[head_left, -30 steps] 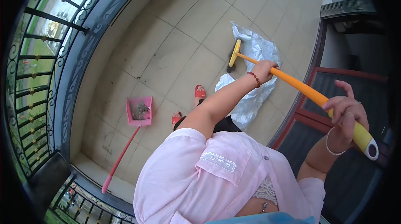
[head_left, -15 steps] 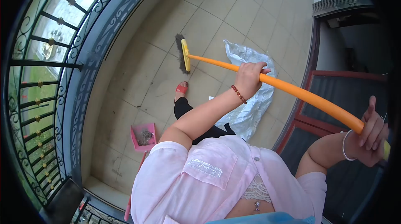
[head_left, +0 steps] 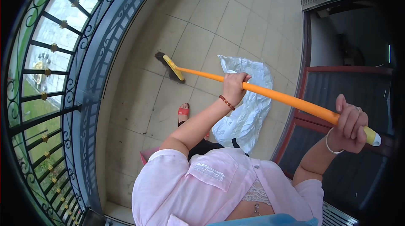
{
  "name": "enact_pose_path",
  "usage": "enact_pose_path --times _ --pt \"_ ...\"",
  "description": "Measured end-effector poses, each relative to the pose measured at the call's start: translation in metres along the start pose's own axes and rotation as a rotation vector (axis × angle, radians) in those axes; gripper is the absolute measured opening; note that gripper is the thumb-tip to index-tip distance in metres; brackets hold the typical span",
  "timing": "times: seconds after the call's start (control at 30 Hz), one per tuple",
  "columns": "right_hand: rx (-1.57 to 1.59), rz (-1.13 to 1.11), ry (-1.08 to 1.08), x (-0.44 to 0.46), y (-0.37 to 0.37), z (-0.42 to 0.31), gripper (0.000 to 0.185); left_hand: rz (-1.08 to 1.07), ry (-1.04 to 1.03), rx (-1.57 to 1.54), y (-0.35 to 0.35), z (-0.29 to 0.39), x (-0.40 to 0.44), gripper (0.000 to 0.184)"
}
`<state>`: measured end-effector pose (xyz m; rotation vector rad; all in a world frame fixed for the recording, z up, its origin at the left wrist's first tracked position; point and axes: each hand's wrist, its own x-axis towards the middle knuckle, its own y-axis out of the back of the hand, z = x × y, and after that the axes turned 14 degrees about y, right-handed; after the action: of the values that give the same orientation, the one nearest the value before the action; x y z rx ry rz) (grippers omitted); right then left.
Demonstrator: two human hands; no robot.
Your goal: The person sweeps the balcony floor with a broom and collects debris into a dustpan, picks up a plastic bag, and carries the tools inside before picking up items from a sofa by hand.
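Observation:
An orange broom handle (head_left: 291,99) slants across the view. My left hand (head_left: 235,87), with a beaded bracelet at the wrist, is closed round its middle. Near the yellow-and-white end, my right hand (head_left: 349,125) grips the handle, wearing a ring and a pale bangle. The yellow broom head (head_left: 173,67) with dark bristles rests on the tiled floor (head_left: 202,36) at the upper left of my arm. A crumpled silvery-white sack (head_left: 249,116) lies on the floor beyond my left forearm. Only a pink corner of the dustpan (head_left: 147,154) shows beside my left sleeve.
A blue-grey ledge with a black iron railing (head_left: 46,116) curves along the left. A red-framed dark door (head_left: 337,95) stands at the right, beside a dark doorway. My foot in a red sandal (head_left: 183,110) is on the floor near my left forearm.
The broom head has moved from beside the sack leftward across the floor, towards the ledge. Both hands still hold the handle. The dustpan is now mostly hidden behind my sleeve.

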<state>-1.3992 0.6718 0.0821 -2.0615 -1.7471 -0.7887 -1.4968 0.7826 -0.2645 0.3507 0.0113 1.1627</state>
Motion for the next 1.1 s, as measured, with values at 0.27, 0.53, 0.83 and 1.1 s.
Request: enact_pose_path --times 0.27,0.53,0.83,1.1 --pt "-0.495 -0.313 0.078 0.073 -0.027 0.085 0.023 -0.023 -0.09 -0.149 -0.098 0.015 0.163 0.015" --pt "-0.815 -0.547 -0.158 -0.004 0.012 0.278 0.015 -0.251 -0.021 -0.119 -0.199 -0.156 0.195 0.027" --pt "-0.218 0.0 -0.119 0.021 0.05 0.07 0.04 -0.154 -0.392 -0.202 -0.051 0.016 0.084 0.045" --pt "-0.239 -0.215 0.073 0.006 0.07 -0.025 0.044 -0.043 -0.609 -0.381 -0.092 0.106 0.099 0.044"
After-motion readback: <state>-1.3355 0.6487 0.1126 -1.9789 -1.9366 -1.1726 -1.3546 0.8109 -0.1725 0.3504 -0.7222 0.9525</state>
